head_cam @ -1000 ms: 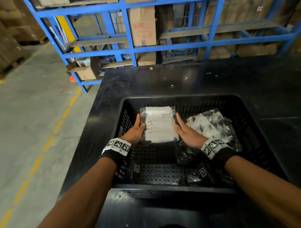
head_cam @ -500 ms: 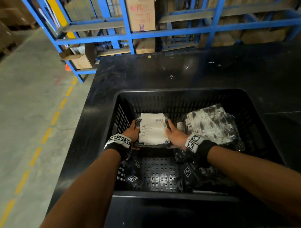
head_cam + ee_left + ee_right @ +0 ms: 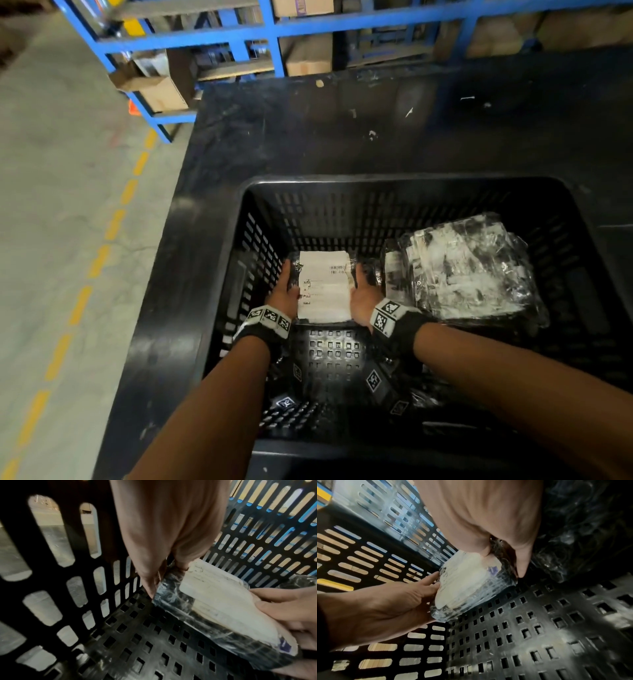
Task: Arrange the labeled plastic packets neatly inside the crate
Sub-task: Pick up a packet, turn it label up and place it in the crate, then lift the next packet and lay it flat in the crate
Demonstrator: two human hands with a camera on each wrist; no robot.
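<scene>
A plastic packet with a white printed label (image 3: 323, 286) sits low in the black perforated crate (image 3: 394, 179), left of centre and near the far wall. My left hand (image 3: 286, 289) grips its left edge and my right hand (image 3: 363, 295) grips its right edge. In the left wrist view the thumb lies on top of the packet (image 3: 214, 601) and the fingers run down its side, just above the crate floor (image 3: 154, 642). In the right wrist view the packet (image 3: 467, 581) hangs tilted, close to the floor. A loose pile of labeled packets (image 3: 462, 270) fills the crate's right side.
The crate stands on a black table (image 3: 342, 130). Blue metal racking (image 3: 274, 31) holding cardboard boxes (image 3: 161, 90) is beyond the table. Concrete floor with a dashed yellow line (image 3: 102, 253) runs along the left. More dark packets (image 3: 428, 397) lie at the crate's near right.
Both hands have carried the labeled packet down and toward the crate's far wall, from about rim height to just above the floor. The pile on the right has not moved.
</scene>
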